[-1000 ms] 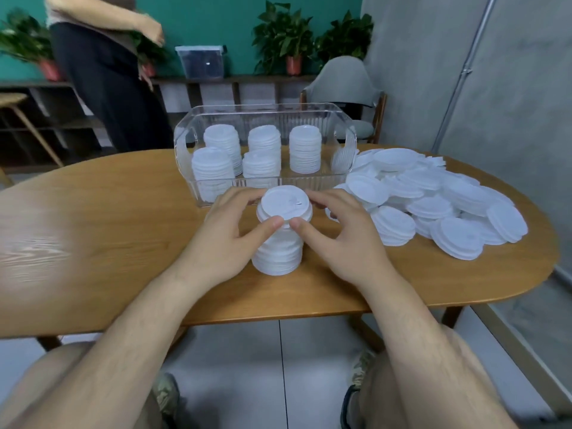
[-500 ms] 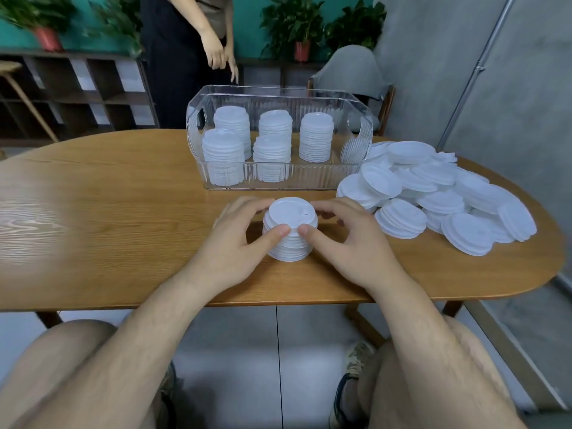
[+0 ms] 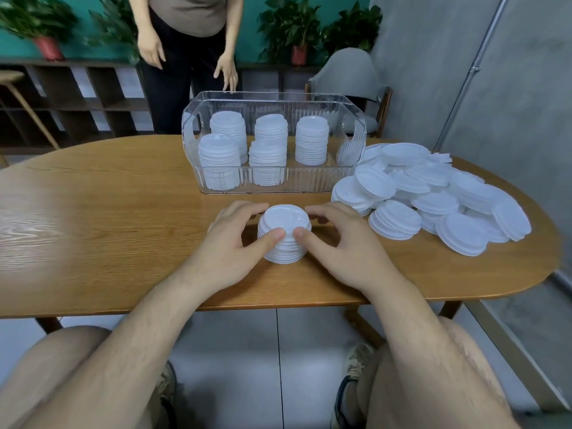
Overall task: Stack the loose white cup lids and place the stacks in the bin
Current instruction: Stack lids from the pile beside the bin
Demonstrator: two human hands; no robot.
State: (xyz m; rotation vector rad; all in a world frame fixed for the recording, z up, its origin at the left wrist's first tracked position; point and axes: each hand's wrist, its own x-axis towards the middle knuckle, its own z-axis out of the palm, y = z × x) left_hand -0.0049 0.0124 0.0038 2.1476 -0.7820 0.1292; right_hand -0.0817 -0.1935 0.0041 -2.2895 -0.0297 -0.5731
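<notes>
Between bin point(image 3: 309, 179) and table edge point(image 3: 247, 301), left hand point(image 3: 235, 252) and right hand point(image 3: 343, 252) clamped round 1 lid stack point(image 3: 283, 221).

We log the near stack of cup lids point(image 3: 284, 239) as plain white. The loose lids point(image 3: 433, 196) heaped at right and the binned stacks point(image 3: 311, 140) are the same white. Bin point(image 3: 309, 181): clear plastic, vertical ribbing. Table point(image 3: 93, 227): honey-brown wood, pale streaked grain at left. Far wall point(image 3: 250, 13) teal; right wall point(image 3: 464, 72) mottled grey. Plant pot point(image 3: 49, 48) red. Floor point(image 3: 229, 342) pale grey tile.
</notes>
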